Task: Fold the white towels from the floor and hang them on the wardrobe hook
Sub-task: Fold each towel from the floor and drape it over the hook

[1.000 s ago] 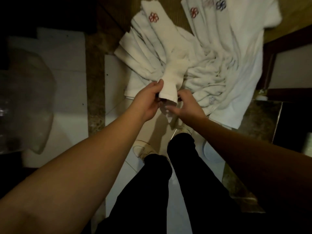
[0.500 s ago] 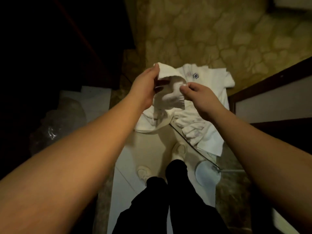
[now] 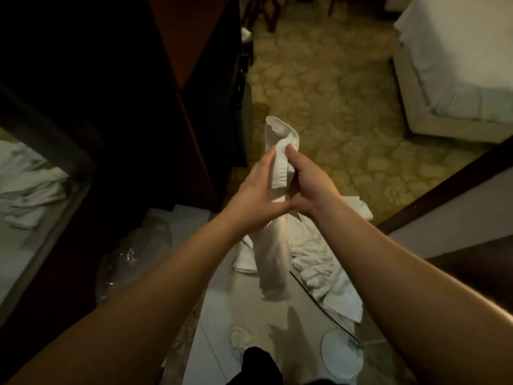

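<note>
Dim yellow light lay over the stone-patterned floor [image 3: 347, 112], with a white bed [image 3: 458, 65] at the far right and a dark wardrobe [image 3: 155, 93] on the left. From my remote seat I saw both bare arms reaching forward over the pale tiles. My left hand [image 3: 258, 198] and right hand [image 3: 311, 187] met at the centre, and each grip was closed round the same folded white towel [image 3: 280, 151], thumbs pinching it near its upper end. Its top stuck up above the fingers, while the long lower part hung down below the wrists. Under it, more white towels [image 3: 324, 262] lay crumpled on the floor. Crinkled clear plastic [image 3: 133, 259] sat at lower left, and further white cloth [image 3: 25, 187] showed at the far left edge
</note>
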